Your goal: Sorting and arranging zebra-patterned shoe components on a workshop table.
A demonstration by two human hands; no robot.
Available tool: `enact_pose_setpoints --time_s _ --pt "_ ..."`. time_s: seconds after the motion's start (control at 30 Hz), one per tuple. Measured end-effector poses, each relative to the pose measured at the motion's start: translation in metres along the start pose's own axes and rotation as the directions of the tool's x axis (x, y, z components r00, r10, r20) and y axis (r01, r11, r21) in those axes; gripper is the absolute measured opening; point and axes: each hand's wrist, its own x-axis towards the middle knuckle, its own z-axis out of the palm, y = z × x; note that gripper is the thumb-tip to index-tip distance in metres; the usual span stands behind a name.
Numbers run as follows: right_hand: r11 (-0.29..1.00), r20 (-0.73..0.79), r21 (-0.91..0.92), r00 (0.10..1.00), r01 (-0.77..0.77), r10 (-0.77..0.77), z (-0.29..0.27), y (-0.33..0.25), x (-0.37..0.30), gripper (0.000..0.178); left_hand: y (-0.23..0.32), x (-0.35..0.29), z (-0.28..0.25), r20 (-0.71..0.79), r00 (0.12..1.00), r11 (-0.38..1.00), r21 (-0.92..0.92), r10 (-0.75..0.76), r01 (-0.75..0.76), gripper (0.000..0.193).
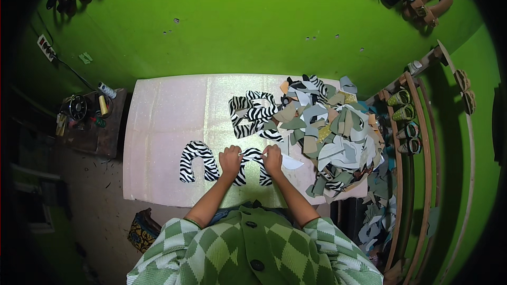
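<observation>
Near the front middle of the table (163, 126), a black-and-white zebra-print arched piece (252, 154) lies between my hands. My left hand (231, 161) pinches its upper left side, and my right hand (272, 160) grips its upper right side. Both hands are closed, and the fingertips partly hide the edge they hold. To the left of my left hand, a second zebra-print arch (193, 154) lies flat. Beyond my hands rests a loose group of zebra-print cut pieces (242, 121). A white rounded scrap (291, 162) lies just right of my right hand.
A heap of grey, white, green and tan scraps (343, 142) covers the table's right side. Wooden racks with sandals (406, 129) stand on the right. At left, a small dark table (103, 140) carries thread spools (107, 91). A patterned bag (143, 231) sits on the floor.
</observation>
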Motion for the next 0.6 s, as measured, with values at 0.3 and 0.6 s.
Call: enact_pose_setpoints --time_s 0.3,0.6 --pt "0.82 0.055 -0.374 0.892 0.434 -0.448 0.005 -0.008 -0.054 0.05 -0.008 -0.057 0.009 0.009 0.957 0.954 0.07 0.292 -0.291 0.049" --pt "0.822 0.073 -0.432 0.923 0.371 -0.379 0.003 -0.014 -0.056 0.05 0.001 -0.055 0.001 0.106 0.961 0.963 0.055 0.256 -0.262 0.054"
